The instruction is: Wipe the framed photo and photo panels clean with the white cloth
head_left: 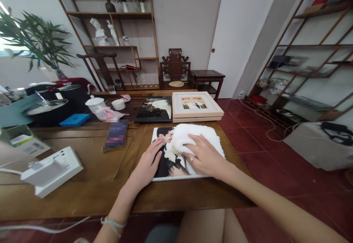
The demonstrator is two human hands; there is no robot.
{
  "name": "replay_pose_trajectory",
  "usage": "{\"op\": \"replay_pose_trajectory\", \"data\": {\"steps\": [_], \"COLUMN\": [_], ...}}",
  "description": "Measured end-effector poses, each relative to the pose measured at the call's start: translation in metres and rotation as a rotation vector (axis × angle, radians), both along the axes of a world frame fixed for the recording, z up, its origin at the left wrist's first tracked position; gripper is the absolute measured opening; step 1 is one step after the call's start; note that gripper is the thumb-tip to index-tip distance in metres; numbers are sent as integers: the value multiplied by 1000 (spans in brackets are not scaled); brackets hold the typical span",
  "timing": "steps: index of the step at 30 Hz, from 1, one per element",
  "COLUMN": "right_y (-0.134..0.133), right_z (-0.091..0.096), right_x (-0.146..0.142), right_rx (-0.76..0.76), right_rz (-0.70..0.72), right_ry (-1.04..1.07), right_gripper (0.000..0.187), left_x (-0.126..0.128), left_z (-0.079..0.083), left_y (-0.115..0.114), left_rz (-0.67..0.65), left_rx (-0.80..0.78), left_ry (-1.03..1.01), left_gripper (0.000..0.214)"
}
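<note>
The right hand [205, 156] (a ring [192, 159] on one finger) is clamped on a white plush cloth [206, 134], which covers the right part of a couple's photo panel [172, 154]. The left hand [147, 162] lies flat, thumb apart from fingers, on the panel's left side. The panel lies on the wooden counter [165, 197]; beyond it, a dark photo panel [154, 110] sits beside a light-wood picture frame [178, 106].

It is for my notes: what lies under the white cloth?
A photo panel, showing a dark suit and white flowers at left. Most of its right part cannot be seen: the cloth and right hand cover it.
</note>
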State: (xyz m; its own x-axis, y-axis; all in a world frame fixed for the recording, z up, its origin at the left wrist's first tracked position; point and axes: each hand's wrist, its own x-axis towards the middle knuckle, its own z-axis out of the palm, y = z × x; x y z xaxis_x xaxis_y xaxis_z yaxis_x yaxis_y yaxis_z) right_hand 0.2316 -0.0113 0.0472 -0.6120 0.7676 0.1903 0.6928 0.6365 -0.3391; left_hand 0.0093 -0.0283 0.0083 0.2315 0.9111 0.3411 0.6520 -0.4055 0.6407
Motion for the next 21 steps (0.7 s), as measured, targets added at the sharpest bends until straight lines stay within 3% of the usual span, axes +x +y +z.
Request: {"op": "replay_pose_trajectory", "data": {"steps": [3,7,12,16,21], "right_y": [2,-18,-44,-49,-27], "right_z": [7,14,21,24,15], "right_x": [-14,-24,-11,15,43], "right_rx": [-16,-39,-108,-175,-126], "right_rz": [67,312,565,486,185], "right_ry": [-27,-35,-53,-33,-4], "right_gripper": [39,37,37,32,29], "left_x": [1,2,3,4,6], "left_z": [5,13,15,12,8], "left_y": [-3,-7,-8,-9,-8], "left_rz": [51,151,139,65,27], "left_rx": [17,34,7,-12,48], "left_ry": [-85,-232,-207,-88,17], "left_gripper": [40,43,47,42,35]}}
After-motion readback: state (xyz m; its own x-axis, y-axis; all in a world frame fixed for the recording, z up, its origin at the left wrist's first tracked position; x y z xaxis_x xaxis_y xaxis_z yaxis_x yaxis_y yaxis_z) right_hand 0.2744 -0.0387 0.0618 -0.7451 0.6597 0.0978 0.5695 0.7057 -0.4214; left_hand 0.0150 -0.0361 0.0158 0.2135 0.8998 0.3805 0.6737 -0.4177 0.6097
